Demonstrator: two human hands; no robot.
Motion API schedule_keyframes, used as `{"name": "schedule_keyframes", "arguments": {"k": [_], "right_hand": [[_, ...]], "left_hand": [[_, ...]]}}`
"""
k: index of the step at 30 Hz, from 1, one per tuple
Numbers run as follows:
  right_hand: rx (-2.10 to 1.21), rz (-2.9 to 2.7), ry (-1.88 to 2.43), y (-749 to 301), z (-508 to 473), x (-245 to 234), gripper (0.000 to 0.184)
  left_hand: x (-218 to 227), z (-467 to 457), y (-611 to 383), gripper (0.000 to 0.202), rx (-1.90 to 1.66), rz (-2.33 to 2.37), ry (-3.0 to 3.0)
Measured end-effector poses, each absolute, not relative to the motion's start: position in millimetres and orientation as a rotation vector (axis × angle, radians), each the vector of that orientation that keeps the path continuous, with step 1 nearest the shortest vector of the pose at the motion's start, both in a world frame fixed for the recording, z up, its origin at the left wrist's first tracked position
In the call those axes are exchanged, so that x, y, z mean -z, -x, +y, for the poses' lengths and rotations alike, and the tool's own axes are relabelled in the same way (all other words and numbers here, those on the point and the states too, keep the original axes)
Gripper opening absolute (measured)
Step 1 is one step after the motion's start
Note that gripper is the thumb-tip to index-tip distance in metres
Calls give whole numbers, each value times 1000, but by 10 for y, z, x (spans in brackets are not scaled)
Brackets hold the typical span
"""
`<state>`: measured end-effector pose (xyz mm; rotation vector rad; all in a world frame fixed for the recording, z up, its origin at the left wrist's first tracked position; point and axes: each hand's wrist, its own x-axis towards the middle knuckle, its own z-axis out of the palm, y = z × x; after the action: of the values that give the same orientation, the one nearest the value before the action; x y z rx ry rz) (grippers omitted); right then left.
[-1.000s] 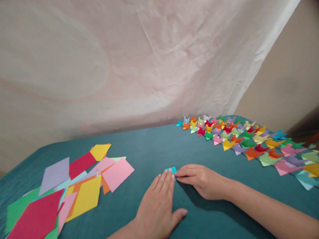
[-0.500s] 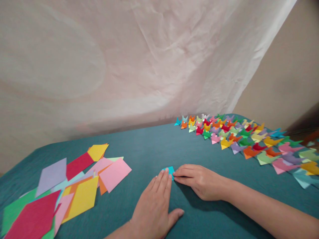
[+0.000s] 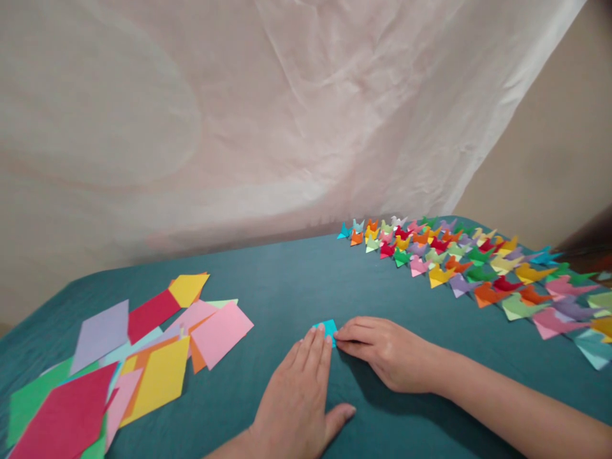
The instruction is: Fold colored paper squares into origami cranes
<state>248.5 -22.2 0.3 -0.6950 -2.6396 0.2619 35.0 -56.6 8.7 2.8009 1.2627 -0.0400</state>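
A small piece of folded blue paper [image 3: 329,327] lies on the dark green tabletop [image 3: 282,280], mostly covered by fingers. My left hand [image 3: 296,389] rests flat on it, fingers stretched out and the thumb apart to the right. At the paper's right edge, my right hand [image 3: 382,354] pinches it between thumb and fingertips. How the paper's lower part is folded is hidden under the left fingers.
To the left lie loose coloured paper sheets, among them a pink sheet [image 3: 222,335], a yellow sheet [image 3: 165,376] and a red sheet [image 3: 67,411]. Rows of folded paper birds [image 3: 440,274] stand at the right. Behind the table hangs a pale cloth [image 3: 287,127].
Both hands stay in nearly the same pose on the blue paper. The view has shifted slightly, so the paper birds appear a little farther right.
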Motion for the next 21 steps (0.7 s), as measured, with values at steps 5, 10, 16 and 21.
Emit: {"name": "schedule_keyframes", "arguments": {"k": [5, 10, 16, 21], "right_hand": [[-243, -2624, 686, -2478, -224, -1, 33], [-207, -2634, 682, -2475, -216, -1, 31], [-171, -2657, 682, -2488, -208, 13, 29], [-167, -2616, 665, -2501, -197, 58, 30]], "left_hand": [[-71, -570, -348, 74, -39, 1270, -2781], [-112, -548, -363, 73, -27, 1265, -2814], [-170, -534, -378, 74, 69, 1257, -2855], [-152, -549, -359, 74, 46, 1240, -2882]]}}
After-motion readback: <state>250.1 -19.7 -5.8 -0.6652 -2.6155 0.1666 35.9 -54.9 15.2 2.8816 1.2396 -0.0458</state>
